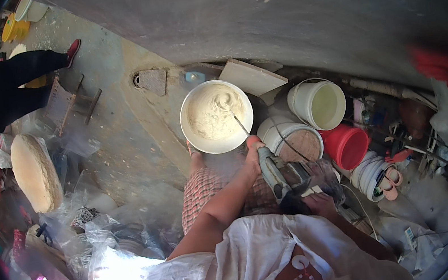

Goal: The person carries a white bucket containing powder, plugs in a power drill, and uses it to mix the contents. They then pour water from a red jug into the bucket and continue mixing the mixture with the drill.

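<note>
Before my legs stands a round white bucket (184,122) of thick cream-coloured paste (208,118). The thin metal rod (240,124) of an electric drill (273,171) slants down into the paste, where swirl marks surround its tip. My left hand (253,148) is closed around the front of the drill, close to the bucket's rim. At the drill's rear, beside my waist, my right hand (321,203) grips its body; some of those fingers are hidden. Clear plastic (326,179) covers part of the drill near that hand.
To the right stand a bucket of brown material (300,146), a white pail with pale liquid (328,104) and a red bucket (347,148). A grey wall (275,12) rises ahead. A seated person's leg (29,66) and plastic bags (94,227) are at left. A cable (359,202) trails right.
</note>
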Demonstrator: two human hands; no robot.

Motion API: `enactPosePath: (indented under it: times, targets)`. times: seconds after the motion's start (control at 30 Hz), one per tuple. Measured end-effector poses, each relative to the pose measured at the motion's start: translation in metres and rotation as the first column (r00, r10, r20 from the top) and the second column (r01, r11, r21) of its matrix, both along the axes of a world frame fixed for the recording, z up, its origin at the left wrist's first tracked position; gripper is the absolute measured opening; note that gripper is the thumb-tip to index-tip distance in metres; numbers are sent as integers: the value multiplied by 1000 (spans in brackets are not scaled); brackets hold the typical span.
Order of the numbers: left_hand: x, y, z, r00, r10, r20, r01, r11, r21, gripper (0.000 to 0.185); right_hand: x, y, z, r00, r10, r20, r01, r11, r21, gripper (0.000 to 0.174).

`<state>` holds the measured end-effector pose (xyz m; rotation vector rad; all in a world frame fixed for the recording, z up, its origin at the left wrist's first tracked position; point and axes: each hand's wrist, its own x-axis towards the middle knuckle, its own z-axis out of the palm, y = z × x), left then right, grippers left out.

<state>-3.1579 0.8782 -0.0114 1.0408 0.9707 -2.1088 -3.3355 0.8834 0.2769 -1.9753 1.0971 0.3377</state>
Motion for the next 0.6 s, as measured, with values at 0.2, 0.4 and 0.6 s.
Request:
enactPosePath:
  times: [0.2,0.4,0.6]
  targets:
    - [43,-8,-94,956,293,25,-292,956,-36,29,46,-64,-87,979,193,71,-182,973,-141,40]
    - [30,15,-38,887,456,72,-455,890,-37,34,24,-70,-49,959,270,90,-269,963,-23,52]
    - [17,-5,57,976,218,16,-218,967,129,33,8,-70,40,959,280,43,-280,960,8,55]
